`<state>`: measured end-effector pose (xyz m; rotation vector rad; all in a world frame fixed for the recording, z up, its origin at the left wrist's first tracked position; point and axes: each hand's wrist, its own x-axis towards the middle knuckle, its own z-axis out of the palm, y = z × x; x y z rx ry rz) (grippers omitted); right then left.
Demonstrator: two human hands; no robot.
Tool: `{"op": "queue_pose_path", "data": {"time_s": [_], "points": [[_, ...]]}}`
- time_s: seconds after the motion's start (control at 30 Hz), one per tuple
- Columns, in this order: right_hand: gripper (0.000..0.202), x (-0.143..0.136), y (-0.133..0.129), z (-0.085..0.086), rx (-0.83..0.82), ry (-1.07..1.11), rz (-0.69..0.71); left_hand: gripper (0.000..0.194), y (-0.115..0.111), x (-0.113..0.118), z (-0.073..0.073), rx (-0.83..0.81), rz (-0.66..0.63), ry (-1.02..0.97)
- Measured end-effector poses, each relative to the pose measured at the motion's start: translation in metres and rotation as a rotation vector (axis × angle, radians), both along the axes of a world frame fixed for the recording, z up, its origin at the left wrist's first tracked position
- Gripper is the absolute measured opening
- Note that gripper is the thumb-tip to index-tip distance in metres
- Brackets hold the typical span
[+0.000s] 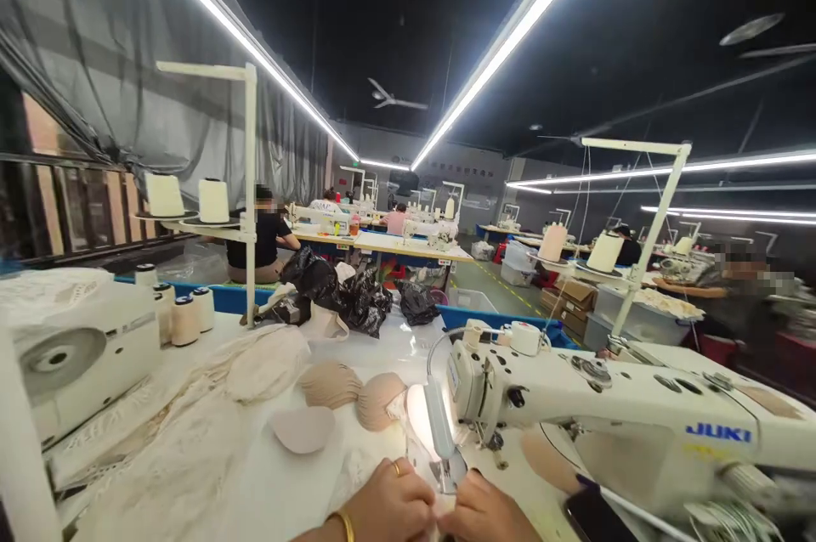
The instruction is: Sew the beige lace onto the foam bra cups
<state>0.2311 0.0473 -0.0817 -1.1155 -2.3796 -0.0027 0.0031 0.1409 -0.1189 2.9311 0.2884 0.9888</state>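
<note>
My left hand [390, 504] is at the bottom centre, its fingers curled into a pinch; it wears a ring and a bangle. Close beside it, my right hand [485, 510] is closed in the same way. A bit of pale fabric [439, 505] shows between the fingertips, mostly hidden by them. Just beyond lies the metal plate under the needle of a white JUKI sewing machine [625, 406], lit by a small lamp [439, 419]. Two beige moulded bra cups [330, 384] and a smooth pale pad [302, 429] rest on the table left of the lamp.
Cream lace fabric [191, 431] spreads over the left of the table, near another machine [82, 347] and several thread cones [184, 321]. Black plastic bags [363, 300] sit at the far edge. A dark phone [599, 515] lies at right. Co-workers sit at machines beyond.
</note>
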Motion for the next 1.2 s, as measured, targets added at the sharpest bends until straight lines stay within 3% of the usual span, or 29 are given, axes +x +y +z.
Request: {"op": "queue_pose_path", "data": {"time_s": [0.03, 0.13, 0.23, 0.4, 0.73, 1.2], "points": [[0.017, -0.001, -0.006, 0.004, 0.003, -0.023, -0.028, 0.005, -0.009, -0.003, 0.012, -0.073, 0.003, 0.021], [0.024, -0.005, -0.021, 0.025, -0.051, -0.037, -0.088, 0.010, -0.023, -0.008, 0.048, -0.181, -0.051, 0.046], [0.024, -0.004, -0.027, 0.043, -0.063, -0.051, -0.075, 0.019, -0.022, -0.006, 0.063, -0.223, -0.113, 0.053], [0.026, 0.000, -0.028, 0.048, -0.079, -0.093, -0.005, 0.021, -0.021, -0.005, 0.059, -0.257, -0.108, 0.060], [0.029, 0.001, -0.029, 0.050, -0.109, -0.111, -0.017, 0.023, -0.024, -0.004, 0.063, -0.267, -0.088, 0.059], [0.023, 0.001, -0.023, 0.037, -0.109, -0.031, -0.158, 0.023, -0.016, 0.005, 0.059, -0.244, -0.055, 0.052]]}}
